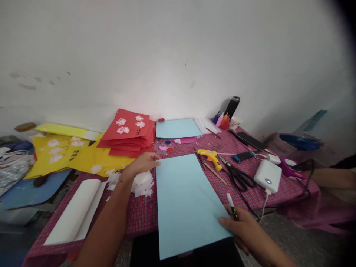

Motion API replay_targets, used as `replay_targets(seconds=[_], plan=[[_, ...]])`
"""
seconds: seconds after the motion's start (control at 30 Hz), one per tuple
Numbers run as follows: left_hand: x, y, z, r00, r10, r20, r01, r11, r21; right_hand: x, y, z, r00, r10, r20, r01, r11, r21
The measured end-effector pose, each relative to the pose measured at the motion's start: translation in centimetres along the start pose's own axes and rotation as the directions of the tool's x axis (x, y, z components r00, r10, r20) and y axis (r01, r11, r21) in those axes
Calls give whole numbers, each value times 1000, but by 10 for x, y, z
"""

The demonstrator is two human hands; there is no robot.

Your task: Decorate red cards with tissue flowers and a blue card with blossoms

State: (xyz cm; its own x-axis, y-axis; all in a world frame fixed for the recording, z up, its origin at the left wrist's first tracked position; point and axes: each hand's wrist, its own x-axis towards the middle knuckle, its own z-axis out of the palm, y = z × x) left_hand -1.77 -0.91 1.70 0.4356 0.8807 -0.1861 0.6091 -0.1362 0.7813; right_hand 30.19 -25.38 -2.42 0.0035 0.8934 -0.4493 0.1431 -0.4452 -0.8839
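A plain light blue sheet of paper (186, 204) lies at the front of the table, its near end reaching past the edge. My left hand (144, 162) is at its far left corner, thumb and curled fingers on the paper's edge. My right hand (244, 226) grips the near right edge with the thumb on top. A marker pen (231, 206) with a white cap stands up between the fingers of that same hand. Right of the sheet are a yellow glue gun (210, 157), black-handled scissors (239, 177) and a wooden stick (216, 173).
Red cards (125, 129) with white flowers are stacked over yellow sheets (91, 155) at left. White paper scraps (143, 184) and a folded white sheet (73, 211) lie nearby. More blue paper (178, 128), paint bottles (222, 120), a black flask (232, 106) and a power bank (268, 175) are around.
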Motion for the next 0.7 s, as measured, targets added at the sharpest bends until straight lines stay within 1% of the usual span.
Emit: replay_targets(seconds=[0.07,0.13,0.23,0.3,0.37,0.4,0.47,0.53,0.6,0.63,0.7], plan=[[-1,5,3,995,95,-38,-93,994,53,2,2,0,1000,9,-23,-10,1000,-25],[-1,11,8,988,157,-1,-157,986,60,7,-1,2,1000,1,-26,-2,998,-56],[-3,19,20,965,237,110,-245,968,62,13,-8,6,999,-6,-33,2,995,-100],[-4,22,29,930,307,203,-328,942,75,16,-11,9,999,1,-43,-6,993,-120],[-5,23,36,885,358,298,-409,903,133,19,-11,10,999,2,-43,-8,990,-144],[-6,24,40,870,362,335,-436,882,179,20,-11,9,999,5,-39,-12,986,-165],[-7,24,47,863,341,374,-455,845,282,21,-11,4,1000,-5,-27,-1,973,-229],[-8,23,52,874,310,375,-445,820,359,21,-14,-7,997,-78,-7,71,944,-323],[-8,20,56,878,305,368,-446,801,400,22,-21,-21,980,-199,1,181,888,-423],[-8,18,58,877,309,368,-451,792,412,22,-27,-28,968,-250,-17,213,856,-472],[-6,14,61,876,316,365,-459,778,428,22,-40,-42,949,-309,-53,229,800,-554]])
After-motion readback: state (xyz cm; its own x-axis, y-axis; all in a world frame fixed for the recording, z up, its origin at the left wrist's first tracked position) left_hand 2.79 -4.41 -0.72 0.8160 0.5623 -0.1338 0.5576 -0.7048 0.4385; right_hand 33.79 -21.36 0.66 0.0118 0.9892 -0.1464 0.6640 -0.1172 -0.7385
